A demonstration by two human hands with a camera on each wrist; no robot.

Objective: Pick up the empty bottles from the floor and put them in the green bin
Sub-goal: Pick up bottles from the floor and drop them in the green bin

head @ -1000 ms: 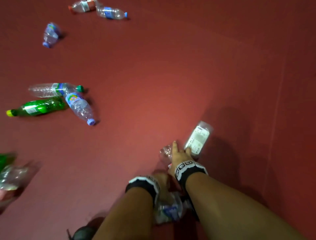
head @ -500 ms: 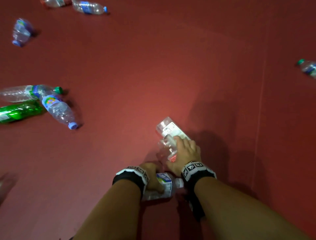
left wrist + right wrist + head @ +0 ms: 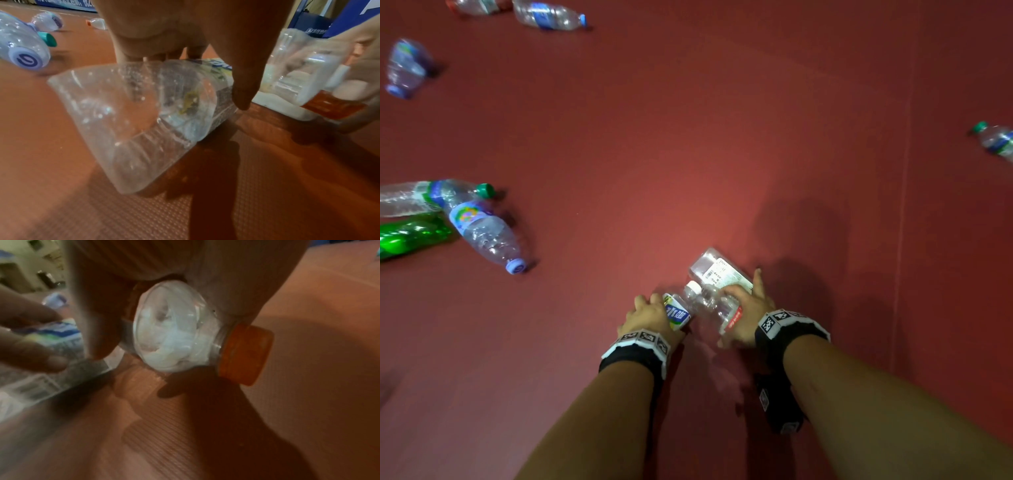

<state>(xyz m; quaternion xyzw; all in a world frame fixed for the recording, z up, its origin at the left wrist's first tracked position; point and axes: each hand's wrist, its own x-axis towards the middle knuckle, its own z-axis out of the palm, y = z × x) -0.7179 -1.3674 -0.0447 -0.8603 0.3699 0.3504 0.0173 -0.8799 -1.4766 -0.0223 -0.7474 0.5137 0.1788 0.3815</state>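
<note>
My left hand (image 3: 652, 308) grips a clear bottle with a blue and yellow label (image 3: 677, 312), its white cap pointing toward my right hand. In the left wrist view my fingers and thumb curl round this bottle (image 3: 133, 116) just above the red floor. My right hand (image 3: 748, 305) holds two bottles together: a square clear bottle with a white label (image 3: 717, 270) and a round clear bottle with a red label (image 3: 732, 318). The right wrist view shows the round bottle's orange cap (image 3: 244, 353). The green bin is not in view.
Loose bottles lie on the red floor (image 3: 688, 154): a purple-capped one (image 3: 482, 233), a green-capped clear one (image 3: 431, 195) and a green one (image 3: 410, 236) at left, several more at the top left (image 3: 548, 15), one at the right edge (image 3: 996, 138).
My right hand reached the square bottle and closed on it beside the round one. My left hand brought its bottle forward until it lies next to my right hand.
</note>
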